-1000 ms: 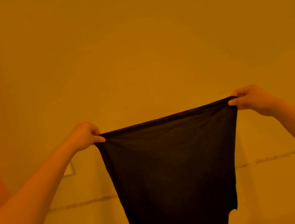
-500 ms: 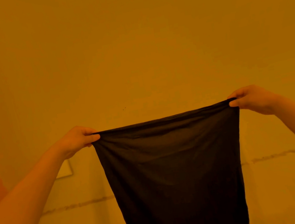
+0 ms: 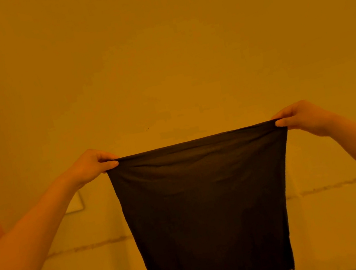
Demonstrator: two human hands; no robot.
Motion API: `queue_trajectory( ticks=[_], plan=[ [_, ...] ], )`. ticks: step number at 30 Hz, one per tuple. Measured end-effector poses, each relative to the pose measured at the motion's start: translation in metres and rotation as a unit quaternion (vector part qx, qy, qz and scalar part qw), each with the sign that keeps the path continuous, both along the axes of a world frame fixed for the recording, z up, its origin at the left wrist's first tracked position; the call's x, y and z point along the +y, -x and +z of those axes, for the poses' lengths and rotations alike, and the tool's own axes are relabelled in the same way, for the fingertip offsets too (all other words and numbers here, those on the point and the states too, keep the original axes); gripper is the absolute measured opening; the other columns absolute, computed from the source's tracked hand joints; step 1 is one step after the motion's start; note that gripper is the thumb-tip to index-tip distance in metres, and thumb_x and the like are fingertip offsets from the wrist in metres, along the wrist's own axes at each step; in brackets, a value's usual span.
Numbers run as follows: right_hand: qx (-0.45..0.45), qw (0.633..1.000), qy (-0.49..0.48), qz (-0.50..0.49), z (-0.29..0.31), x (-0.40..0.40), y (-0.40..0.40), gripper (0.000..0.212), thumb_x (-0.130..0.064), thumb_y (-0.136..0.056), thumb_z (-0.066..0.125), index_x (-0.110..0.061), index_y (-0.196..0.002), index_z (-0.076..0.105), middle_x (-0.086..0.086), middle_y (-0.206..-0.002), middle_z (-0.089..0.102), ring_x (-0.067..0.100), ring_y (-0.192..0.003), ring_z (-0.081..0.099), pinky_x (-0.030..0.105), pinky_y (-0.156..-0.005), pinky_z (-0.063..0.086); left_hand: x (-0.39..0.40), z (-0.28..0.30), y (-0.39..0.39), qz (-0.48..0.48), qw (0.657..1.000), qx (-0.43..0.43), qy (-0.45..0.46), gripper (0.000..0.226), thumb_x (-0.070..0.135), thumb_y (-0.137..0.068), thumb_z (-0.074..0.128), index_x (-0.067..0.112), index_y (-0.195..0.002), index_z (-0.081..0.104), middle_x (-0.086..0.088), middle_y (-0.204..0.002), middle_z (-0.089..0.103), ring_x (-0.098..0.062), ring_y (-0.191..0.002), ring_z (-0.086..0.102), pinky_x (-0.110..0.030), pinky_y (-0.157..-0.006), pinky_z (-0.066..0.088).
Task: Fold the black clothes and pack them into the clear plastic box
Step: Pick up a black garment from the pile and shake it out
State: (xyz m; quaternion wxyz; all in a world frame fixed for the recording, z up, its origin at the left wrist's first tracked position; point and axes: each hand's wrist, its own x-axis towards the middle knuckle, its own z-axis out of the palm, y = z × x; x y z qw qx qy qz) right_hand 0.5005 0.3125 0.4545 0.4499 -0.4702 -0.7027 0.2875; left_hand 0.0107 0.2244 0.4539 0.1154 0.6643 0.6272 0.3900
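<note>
Both arms reach forward; the left hand and right hand each pinch a top corner of the black garment, stretched taut in mid-air. Its bottom edge runs out of view.

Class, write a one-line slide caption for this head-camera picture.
Left hand and right hand pinch the top corners of a black garment, holding it spread and hanging before a plain wall.

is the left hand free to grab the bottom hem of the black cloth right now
Probably not. The left hand is pinching a top corner of the black cloth, which hangs stretched between it and the right hand; the hem hangs well below, and letting go would drop that corner.
</note>
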Motion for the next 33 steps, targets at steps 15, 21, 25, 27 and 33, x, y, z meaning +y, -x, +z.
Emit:
queue_trajectory(
  ticks=[15, 21, 25, 27, 33],
  plan=[
    [-0.205, 0.979, -0.001, -0.02, -0.025, 0.028, 0.006, 0.007, 0.002, -0.085, 0.061, -0.002, -0.082, 0.066, 0.005, -0.062, 0.063, 0.0, -0.044, 0.06, 0.01, -0.05, 0.05, 0.03, -0.039, -0.014, 0.105, 0.974, 0.2, 0.029, 0.017, 0.007, -0.086, 0.063, 0.001, -0.1, 0.07, -0.017, -0.097, 0.067, -0.026, -0.09, 0.058, -0.025, -0.068, 0.032],
    [-0.21, 0.977, 0.012, -0.02, -0.05, 0.044, -0.011, 0.009, -0.006, -0.081, 0.068, -0.008, -0.073, 0.065, -0.008, -0.042, 0.06, -0.002, -0.041, 0.057, 0.019, -0.054, 0.042, 0.041, -0.062, -0.029, 0.108, 0.973, 0.197, 0.063, 0.021, 0.0, -0.085, 0.062, 0.002, -0.104, 0.069, -0.019, -0.104, 0.067, -0.03, -0.101, 0.059, -0.024, -0.074, 0.034],
    [-0.19, 0.981, -0.006, -0.034, -0.064, 0.06, -0.018, 0.015, -0.01, -0.084, 0.066, -0.005, -0.07, 0.063, -0.009, -0.039, 0.057, -0.003, -0.04, 0.054, 0.017, -0.052, 0.041, 0.048, -0.074, -0.041, 0.127, 0.969, 0.193, 0.087, 0.022, -0.001, -0.085, 0.061, 0.001, -0.106, 0.068, -0.019, -0.106, 0.066, -0.03, -0.104, 0.058, -0.024, -0.076, 0.035],
    [-0.191, 0.98, -0.032, -0.05, -0.067, 0.066, -0.02, 0.014, -0.011, -0.084, 0.065, -0.002, -0.073, 0.065, -0.01, -0.039, 0.057, -0.004, -0.043, 0.054, 0.019, -0.054, 0.039, 0.052, -0.073, -0.049, 0.146, 0.969, 0.189, 0.065, 0.023, 0.0, -0.085, 0.061, 0.0, -0.107, 0.068, -0.021, -0.107, 0.066, -0.032, -0.105, 0.058, -0.027, -0.079, 0.037],
    [-0.129, 0.969, -0.17, -0.121, -0.047, 0.055, -0.015, 0.015, -0.013, -0.085, 0.064, 0.0, -0.087, 0.07, 0.01, -0.072, 0.058, -0.005, -0.055, 0.053, 0.006, -0.051, 0.036, 0.053, -0.05, -0.065, 0.179, 0.974, 0.112, -0.084, 0.02, -0.001, -0.087, 0.057, -0.003, -0.104, 0.068, -0.024, -0.104, 0.066, -0.035, -0.102, 0.058, -0.029, -0.08, 0.038]
  ],
)
